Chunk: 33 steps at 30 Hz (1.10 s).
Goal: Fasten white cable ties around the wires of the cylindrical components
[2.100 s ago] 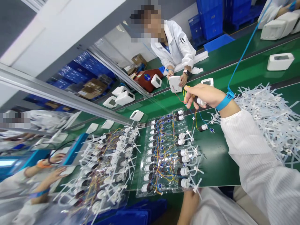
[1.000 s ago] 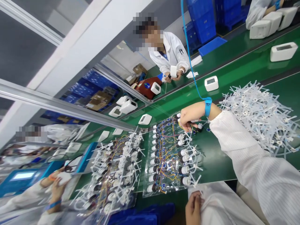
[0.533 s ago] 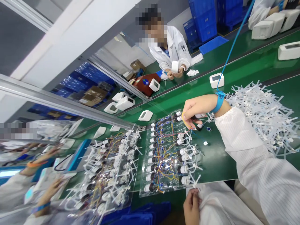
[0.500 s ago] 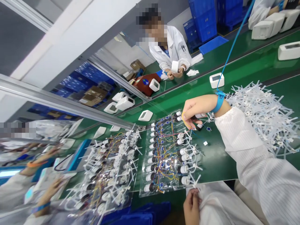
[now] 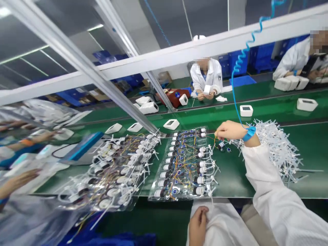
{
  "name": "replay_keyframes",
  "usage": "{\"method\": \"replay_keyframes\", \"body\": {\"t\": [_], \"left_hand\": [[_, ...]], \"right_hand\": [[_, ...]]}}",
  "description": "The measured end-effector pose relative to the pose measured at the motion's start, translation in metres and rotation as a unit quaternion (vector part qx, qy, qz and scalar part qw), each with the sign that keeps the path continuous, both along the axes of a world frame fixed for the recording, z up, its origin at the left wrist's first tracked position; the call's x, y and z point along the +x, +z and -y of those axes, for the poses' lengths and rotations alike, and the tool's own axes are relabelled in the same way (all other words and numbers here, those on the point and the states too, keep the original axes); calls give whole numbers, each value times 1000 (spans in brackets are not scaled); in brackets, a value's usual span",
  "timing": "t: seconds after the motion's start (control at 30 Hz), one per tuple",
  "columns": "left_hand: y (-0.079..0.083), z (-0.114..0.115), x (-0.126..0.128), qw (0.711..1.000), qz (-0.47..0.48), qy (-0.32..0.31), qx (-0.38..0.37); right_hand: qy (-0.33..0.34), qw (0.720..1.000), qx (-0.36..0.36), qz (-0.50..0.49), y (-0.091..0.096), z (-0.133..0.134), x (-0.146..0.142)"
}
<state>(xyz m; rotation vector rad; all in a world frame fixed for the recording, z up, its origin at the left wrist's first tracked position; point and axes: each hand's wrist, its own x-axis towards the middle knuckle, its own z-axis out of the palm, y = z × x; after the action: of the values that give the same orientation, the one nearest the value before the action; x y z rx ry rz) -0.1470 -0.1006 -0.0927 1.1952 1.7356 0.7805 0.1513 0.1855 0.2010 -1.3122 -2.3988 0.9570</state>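
Yellow wires (image 5: 216, 139) hang pinched in the right hand (image 5: 232, 130), likely held high to clear the plastic tray (image 5: 185, 195) at its left, while the left hand (image 5: 198, 225) lies curled well below, its grip unclear.

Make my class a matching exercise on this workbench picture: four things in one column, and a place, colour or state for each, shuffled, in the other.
Things
1. left hand
2. heap of strips
3. right hand
4. wrist strap

Descriptions
A. has yellow wire at its fingertips
B. blue, with a cord running up from it
C. below the near edge of the green table
D. whitish, piled up on the table

Pairs: 1-C, 2-D, 3-A, 4-B
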Motion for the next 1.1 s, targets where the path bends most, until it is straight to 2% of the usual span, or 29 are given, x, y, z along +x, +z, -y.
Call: {"method": "replay_keyframes", "body": {"t": [0.1,0.17,0.2,0.27,0.33,0.37,0.4,0.47,0.53,0.6,0.7,0.77,0.87,1.1], "left_hand": [[10,-3,1,1000,1,-21,5],[26,0,2,995,59,-80,17],[39,4,3,984,115,-133,33],[69,15,6,941,227,-248,41],[102,25,15,896,286,-339,44],[117,27,24,882,287,-369,57],[130,26,35,882,272,-376,83],[146,12,66,896,224,-354,150],[149,-15,102,913,174,-292,225],[141,-48,135,927,101,-227,281],[123,-87,167,932,20,-241,269],[114,-101,176,929,-6,-279,242],[108,-108,180,922,-20,-312,228],[109,-120,184,928,4,-296,225]], "right_hand": [[-3,999,34,2,7,27,9],[-30,998,62,5,14,48,17],[-42,997,71,6,18,58,21],[-55,996,72,5,22,76,29],[-62,996,56,0,22,90,36],[-65,997,46,-3,21,97,39],[-69,997,37,-4,18,102,42],[-75,997,23,-8,10,113,46],[-78,997,12,-17,3,124,48],[-83,996,0,-30,-5,135,48],[-113,992,-26,-50,-17,149,48],[-136,986,-49,-77,-28,154,49],[-165,975,-75,-128,-47,153,49],[-224,944,-98,-222,-91,128,40]]}}
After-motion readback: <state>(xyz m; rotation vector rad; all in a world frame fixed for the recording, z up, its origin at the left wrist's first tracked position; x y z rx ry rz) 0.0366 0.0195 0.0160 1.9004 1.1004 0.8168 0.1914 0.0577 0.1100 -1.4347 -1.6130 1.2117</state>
